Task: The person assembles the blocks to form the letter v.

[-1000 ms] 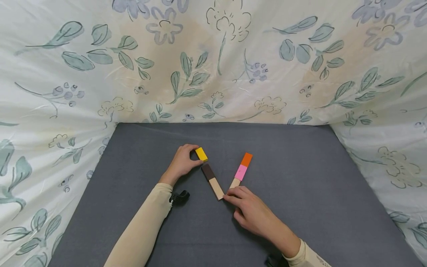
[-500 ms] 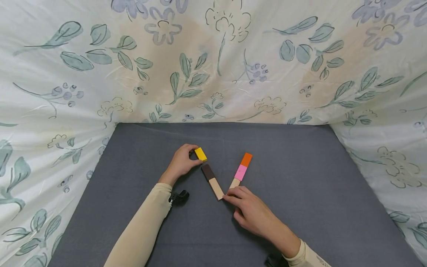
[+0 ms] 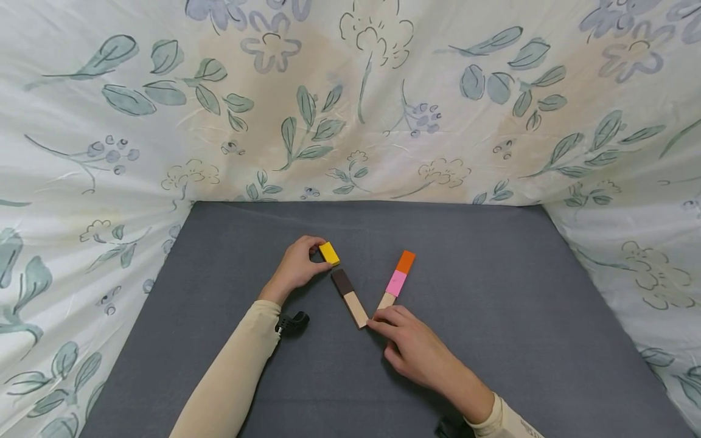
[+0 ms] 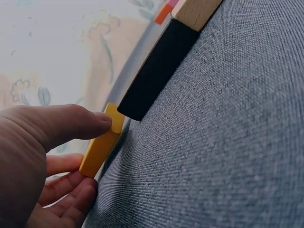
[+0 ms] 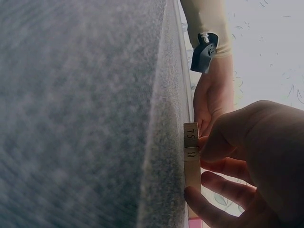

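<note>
A yellow block (image 3: pixel 329 253) is pinched between the thumb and fingers of my left hand (image 3: pixel 296 267). It stands a small gap beyond a dark brown block (image 3: pixel 342 283), which lies end to end with a bare wooden block (image 3: pixel 356 309). In the left wrist view the thumb presses one end of the yellow block while fingers curl at the other. My right hand (image 3: pixel 416 350) rests its fingertips at the near meeting point of two slanted rows, partly hiding a second wooden block (image 3: pixel 386 299). Its thumb stays away from the blocks in the head view.
Continuing the right row are a pink block (image 3: pixel 396 283) and an orange block (image 3: pixel 405 262). Everything lies on a grey cloth-covered table (image 3: pixel 493 274). Floral fabric (image 3: pixel 350 121) hangs behind and at both sides. Printed numbers show on two wooden ends in the right wrist view.
My left hand has shifted the yellow block very slightly left, and its gap to the dark brown block looks a little wider. The right hand and the other blocks hold still.
</note>
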Action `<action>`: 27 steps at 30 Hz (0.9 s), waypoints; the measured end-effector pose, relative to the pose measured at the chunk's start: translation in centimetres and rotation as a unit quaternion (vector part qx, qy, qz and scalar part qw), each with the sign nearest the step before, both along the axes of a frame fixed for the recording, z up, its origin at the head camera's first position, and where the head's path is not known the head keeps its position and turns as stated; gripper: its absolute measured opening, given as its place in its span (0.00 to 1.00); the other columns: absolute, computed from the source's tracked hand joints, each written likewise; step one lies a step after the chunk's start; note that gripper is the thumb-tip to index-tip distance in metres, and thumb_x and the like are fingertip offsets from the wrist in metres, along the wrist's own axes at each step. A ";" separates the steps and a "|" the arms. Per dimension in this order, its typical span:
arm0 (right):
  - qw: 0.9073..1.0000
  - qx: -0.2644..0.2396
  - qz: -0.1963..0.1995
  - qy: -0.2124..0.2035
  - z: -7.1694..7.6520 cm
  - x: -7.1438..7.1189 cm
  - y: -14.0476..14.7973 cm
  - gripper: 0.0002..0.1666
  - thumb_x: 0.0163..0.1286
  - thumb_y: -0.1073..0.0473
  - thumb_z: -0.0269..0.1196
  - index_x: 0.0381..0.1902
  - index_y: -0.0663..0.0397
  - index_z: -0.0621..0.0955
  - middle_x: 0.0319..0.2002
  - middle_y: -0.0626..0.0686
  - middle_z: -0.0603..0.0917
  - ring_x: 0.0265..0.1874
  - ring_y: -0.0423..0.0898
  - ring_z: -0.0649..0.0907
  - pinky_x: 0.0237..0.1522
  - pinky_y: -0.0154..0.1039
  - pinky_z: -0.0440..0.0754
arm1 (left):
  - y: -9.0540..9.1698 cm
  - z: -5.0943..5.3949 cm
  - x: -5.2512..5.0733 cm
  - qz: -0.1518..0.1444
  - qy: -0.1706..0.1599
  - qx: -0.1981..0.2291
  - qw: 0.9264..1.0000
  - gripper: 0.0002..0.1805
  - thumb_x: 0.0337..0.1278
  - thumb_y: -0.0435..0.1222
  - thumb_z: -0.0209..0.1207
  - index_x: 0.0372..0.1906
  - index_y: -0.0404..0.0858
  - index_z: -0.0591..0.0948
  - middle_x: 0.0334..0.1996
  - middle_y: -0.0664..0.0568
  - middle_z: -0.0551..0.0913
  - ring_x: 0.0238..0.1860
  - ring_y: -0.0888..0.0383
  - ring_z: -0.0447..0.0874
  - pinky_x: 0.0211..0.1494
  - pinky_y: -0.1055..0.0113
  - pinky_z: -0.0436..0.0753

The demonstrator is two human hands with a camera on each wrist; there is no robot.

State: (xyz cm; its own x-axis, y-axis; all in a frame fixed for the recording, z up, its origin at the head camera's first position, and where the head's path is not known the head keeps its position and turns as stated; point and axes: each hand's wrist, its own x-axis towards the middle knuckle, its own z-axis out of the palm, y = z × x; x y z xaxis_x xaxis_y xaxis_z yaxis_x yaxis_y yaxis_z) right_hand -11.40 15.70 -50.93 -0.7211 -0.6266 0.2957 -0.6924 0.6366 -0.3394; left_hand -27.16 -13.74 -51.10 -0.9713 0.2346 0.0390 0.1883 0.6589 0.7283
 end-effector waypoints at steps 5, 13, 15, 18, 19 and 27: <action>1.000 -0.002 -0.002 -0.005 -0.1 0.0 0.0 0.30 0.60 0.73 0.65 0.60 0.54 0.89 0.58 0.46 0.83 0.60 0.45 0.79 0.59 0.46 0.83 | 0.0 -0.1 -0.1 0.000 -0.004 -0.003 1.000 0.32 0.64 0.38 0.77 0.70 0.34 0.81 0.64 0.41 0.80 0.61 0.43 0.79 0.67 0.47 0.79; 1.000 -0.001 -0.003 -0.005 -0.1 0.0 -0.1 0.30 0.60 0.72 0.66 0.61 0.53 0.89 0.58 0.47 0.83 0.60 0.45 0.79 0.60 0.47 0.83 | 0.0 0.3 0.2 -0.006 -0.011 -0.003 1.000 0.33 0.63 0.38 0.77 0.70 0.34 0.81 0.63 0.41 0.80 0.61 0.43 0.79 0.67 0.47 0.78; 1.000 -0.001 -0.002 -0.004 -0.1 0.0 -0.1 0.30 0.60 0.72 0.66 0.61 0.53 0.89 0.58 0.47 0.83 0.61 0.45 0.79 0.60 0.47 0.83 | 0.0 0.3 0.3 -0.008 -0.013 -0.003 1.000 0.32 0.63 0.39 0.77 0.69 0.34 0.81 0.62 0.41 0.80 0.60 0.43 0.79 0.67 0.48 0.78; 1.000 -0.003 -0.001 -0.004 -0.1 0.0 -0.1 0.30 0.60 0.72 0.66 0.61 0.54 0.89 0.58 0.47 0.83 0.61 0.45 0.79 0.60 0.47 0.83 | -0.1 0.3 0.4 -0.010 -0.014 -0.003 1.000 0.32 0.63 0.39 0.77 0.68 0.33 0.81 0.59 0.42 0.80 0.59 0.44 0.78 0.66 0.48 0.78; 1.000 -0.003 -0.001 -0.004 -0.1 0.0 -0.1 0.30 0.60 0.72 0.66 0.61 0.54 0.89 0.58 0.47 0.83 0.61 0.45 0.79 0.60 0.47 0.83 | -0.1 0.3 0.5 -0.011 -0.014 -0.003 1.000 0.31 0.64 0.39 0.77 0.68 0.33 0.81 0.59 0.42 0.80 0.58 0.44 0.78 0.65 0.48 0.78; 1.000 0.002 -0.003 -0.006 -0.2 -0.1 -0.1 0.29 0.60 0.72 0.66 0.60 0.54 0.89 0.58 0.47 0.83 0.60 0.45 0.79 0.60 0.47 0.83 | 0.0 0.2 0.8 -0.011 -0.010 0.001 1.000 0.31 0.64 0.39 0.77 0.68 0.33 0.81 0.58 0.42 0.80 0.58 0.44 0.78 0.65 0.48 0.78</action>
